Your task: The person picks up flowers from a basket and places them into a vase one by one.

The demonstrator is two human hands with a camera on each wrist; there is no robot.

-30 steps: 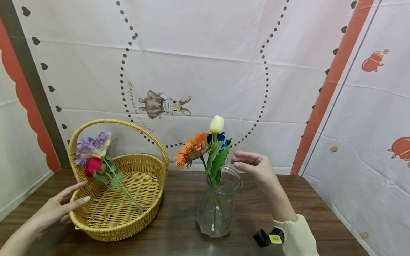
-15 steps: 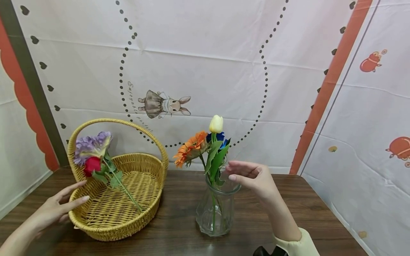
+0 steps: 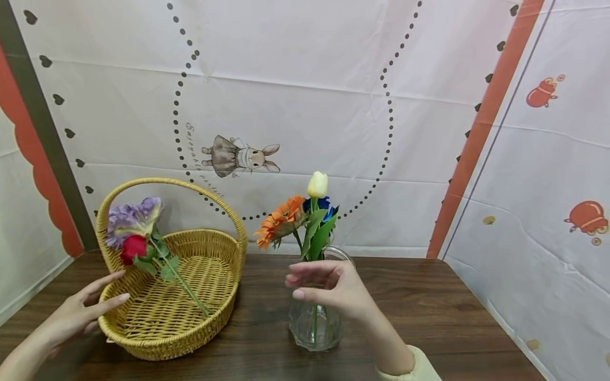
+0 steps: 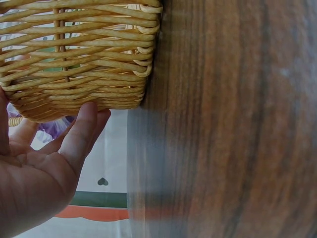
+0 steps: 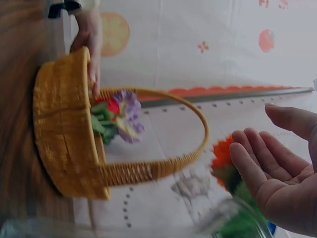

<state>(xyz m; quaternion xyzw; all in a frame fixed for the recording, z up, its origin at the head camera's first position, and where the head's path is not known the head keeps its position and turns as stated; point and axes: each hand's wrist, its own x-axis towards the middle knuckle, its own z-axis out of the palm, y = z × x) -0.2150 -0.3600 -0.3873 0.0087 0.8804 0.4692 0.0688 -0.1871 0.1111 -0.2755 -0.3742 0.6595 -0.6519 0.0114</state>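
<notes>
Two hands, neither clamped: left hand (image 3: 76, 315) resting relaxed on the yellow wicker basket (image 3: 176, 346), right hand (image 3: 331, 288) half-open, empty, in front of the glass vase (image 3: 314, 334). The green stems (image 3: 189, 290) inside the basket are probably light and bendy, I'd pinch there. Red rose (image 3: 134, 248) up front, ruffled purple bloom (image 3: 131, 221) behind.

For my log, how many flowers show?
5: ruffled purple flower, red rose in yellow wicker basket; orange flower, cream tulip, blue flower in clear glass vase. Others may be hidden.
</notes>
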